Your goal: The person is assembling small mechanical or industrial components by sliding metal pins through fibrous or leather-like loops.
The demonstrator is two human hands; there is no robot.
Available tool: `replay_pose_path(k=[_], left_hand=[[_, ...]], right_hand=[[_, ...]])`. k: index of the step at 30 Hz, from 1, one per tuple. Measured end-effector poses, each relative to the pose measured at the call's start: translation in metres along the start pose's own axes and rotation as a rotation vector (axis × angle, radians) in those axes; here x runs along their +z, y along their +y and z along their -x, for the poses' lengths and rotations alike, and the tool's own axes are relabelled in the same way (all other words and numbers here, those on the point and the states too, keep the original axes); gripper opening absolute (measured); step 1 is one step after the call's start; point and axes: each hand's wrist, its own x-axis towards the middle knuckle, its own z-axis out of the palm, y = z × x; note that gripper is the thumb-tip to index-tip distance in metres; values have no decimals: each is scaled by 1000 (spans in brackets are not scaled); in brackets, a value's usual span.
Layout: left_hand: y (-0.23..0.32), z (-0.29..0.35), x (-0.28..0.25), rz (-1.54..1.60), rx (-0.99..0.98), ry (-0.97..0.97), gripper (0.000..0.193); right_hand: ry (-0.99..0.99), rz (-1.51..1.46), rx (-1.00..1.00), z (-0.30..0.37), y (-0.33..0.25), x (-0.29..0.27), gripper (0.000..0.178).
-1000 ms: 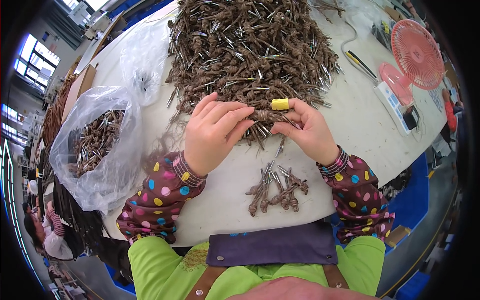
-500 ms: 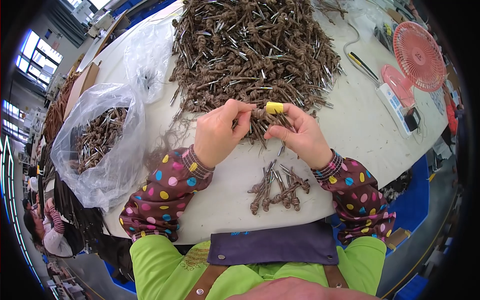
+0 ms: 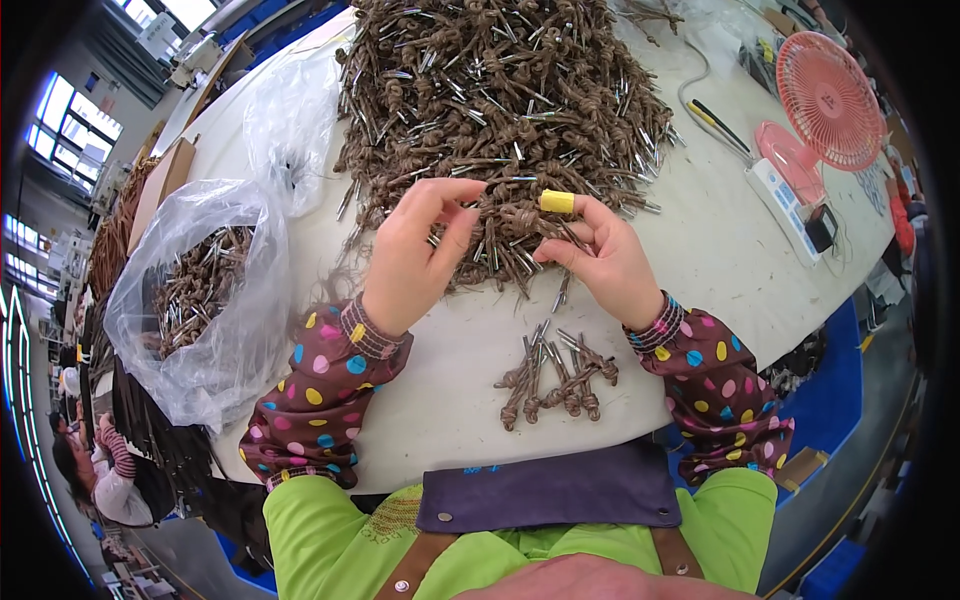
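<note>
My right hand pinches knotted brown cords with metal tips, held in front of a big heap. A yellow band is wrapped around its index finger. To the left of those cords is my left hand, thumb and index finger apart, with nothing visible between them. Behind both hands rises the heap of knotted brown cords, many with shiny metal ends. Nearer to me, a small group of similar knotted cords lies on the white table.
A clear plastic bag with more knotted cords stands at the left, near another crumpled plastic bag. On the right are a pink fan, a white power strip and a cable. Dark straps hang over the left edge.
My left hand has let go of the cord and moved left, its thumb and index finger parting. My right hand still holds its cords in nearly the same place.
</note>
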Motion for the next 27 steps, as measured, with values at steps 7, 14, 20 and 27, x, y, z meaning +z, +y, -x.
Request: replay_pose_path(k=[7,14,20,27], left_hand=[[2,4,9,-323,287,-8,26],[-2,11,12,95,-93,-87,9],[-2,12,16,127,-53,-57,7],[10,12,14,-111,-54,-131,7]], right_hand=[[-3,-11,-24,3,-1,5,42],[-126,-204,233,4,-12,5,44],[-9,266,-55,6,-1,0,56],[146,1077,-578,12,-26,2,33]])
